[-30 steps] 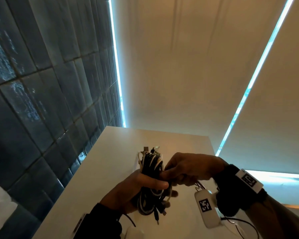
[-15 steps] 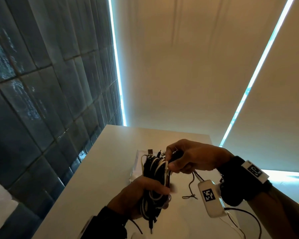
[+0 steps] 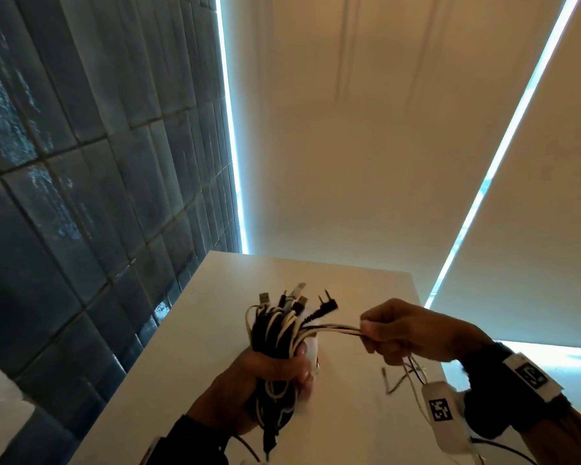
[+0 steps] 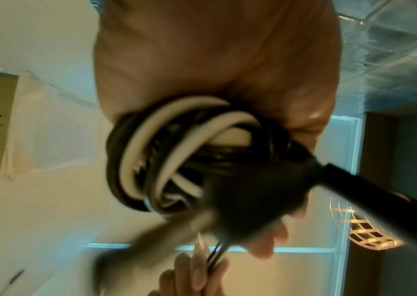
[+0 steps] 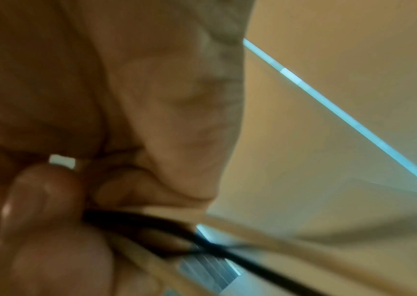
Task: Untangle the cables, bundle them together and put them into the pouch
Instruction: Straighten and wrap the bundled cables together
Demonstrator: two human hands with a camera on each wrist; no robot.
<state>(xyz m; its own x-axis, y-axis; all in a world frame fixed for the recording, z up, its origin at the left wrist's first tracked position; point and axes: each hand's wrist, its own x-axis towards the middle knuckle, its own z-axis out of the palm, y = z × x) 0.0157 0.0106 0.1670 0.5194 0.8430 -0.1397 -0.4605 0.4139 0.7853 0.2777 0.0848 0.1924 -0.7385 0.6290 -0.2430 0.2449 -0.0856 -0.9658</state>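
A bundle of black and white cables (image 3: 275,333) stands upright in my left hand (image 3: 265,374), whose fingers wrap round its middle above the white table (image 3: 349,283). Several plugs stick out of its top. My right hand (image 3: 399,333) pinches a few loose cable strands (image 3: 336,328) that run out sideways to the right from the bundle. In the left wrist view the cable loops (image 4: 167,152) fill my left palm (image 4: 202,60). The right wrist view shows my right fingers (image 5: 43,192) closed on a black strand (image 5: 139,222). No pouch can be made out.
A dark tiled wall (image 3: 81,196) runs along the table's left edge. Pale blinds (image 3: 366,129) with bright light strips rise behind the far edge. Thin cable ends (image 3: 403,374) dangle below my right hand over the table.
My right hand has moved right and away from the bundle, drawing a few strands out sideways. The left hand has raised the bundle slightly, still gripping it.
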